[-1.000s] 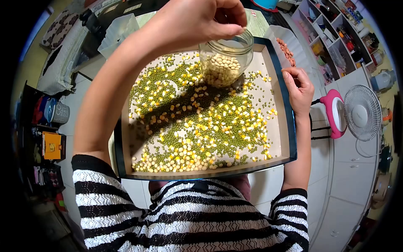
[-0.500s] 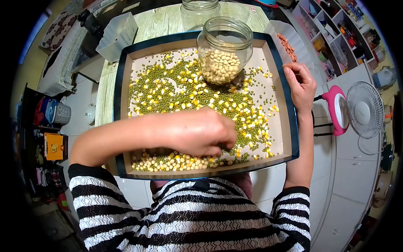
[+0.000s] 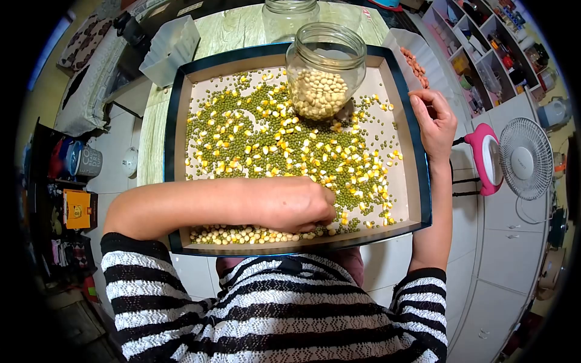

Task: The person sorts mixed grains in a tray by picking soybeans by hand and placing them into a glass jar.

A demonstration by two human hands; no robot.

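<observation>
A shallow box lid with a dark rim [image 3: 171, 151] holds green mung beans [image 3: 260, 145] mixed with yellow and white corn kernels [image 3: 361, 176]. Along its near edge lies a row of round, pale beans [image 3: 242, 235], partly covered by my left forearm. My left hand [image 3: 302, 204] reaches in low over that row, knuckles up and fingers curled down; its fingertips are mostly hidden. At the lid's right rim, my right hand [image 3: 436, 118] has thumb and forefinger pinched together, touching or nearly touching the edge. A glass jar [image 3: 327, 60] part-filled with pale beans [image 3: 318, 94] stands inside the lid.
Behind the lid, another glass jar [image 3: 290, 24] stands on the wooden-patterned table [image 3: 227, 30]. A translucent container [image 3: 171, 54] sits at left; another [image 3: 433, 60] holding reddish-brown beans [image 3: 413, 66] is at right. A fan [image 3: 522, 158] and a pink stool [image 3: 483, 158] are further right.
My left hand and forearm have come down slightly toward the near edge, covering more of the pale bean row and uncovering mung beans and corn above. My right hand stays at the rim.
</observation>
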